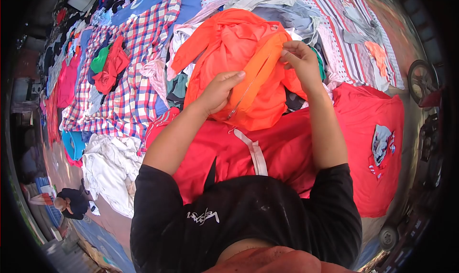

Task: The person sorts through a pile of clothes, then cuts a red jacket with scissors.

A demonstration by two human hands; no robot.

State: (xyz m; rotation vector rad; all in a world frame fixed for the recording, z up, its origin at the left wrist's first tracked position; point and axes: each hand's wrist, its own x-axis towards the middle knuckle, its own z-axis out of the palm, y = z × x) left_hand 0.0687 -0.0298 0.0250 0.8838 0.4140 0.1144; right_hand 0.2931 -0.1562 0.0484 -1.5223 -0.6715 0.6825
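Note:
A bright orange jacket (pixel 260 67) with a zipper (pixel 240 101) along its edge lies bunched in front of me on a heap of clothes. My left hand (pixel 221 90) is closed on the jacket's near left side, thumb on top and fingers partly hidden by the fabric. At the far right end of the zipper edge, my right hand (pixel 302 62) pinches the orange cloth between thumb and fingers. The edge runs slantwise between both hands. Red cloth (pixel 287 144) with a white strip (pixel 256 151) spreads over my lap.
On the left lies a checkered cloth (pixel 134 43) with red and green garments (pixel 111 65) on it. White clothing (pixel 112 165) lies nearer. Striped, dotted fabric (pixel 354 58) spreads at far right. Another person (pixel 71 203) sits at lower left. A wheel (pixel 422 83) stands at the right edge.

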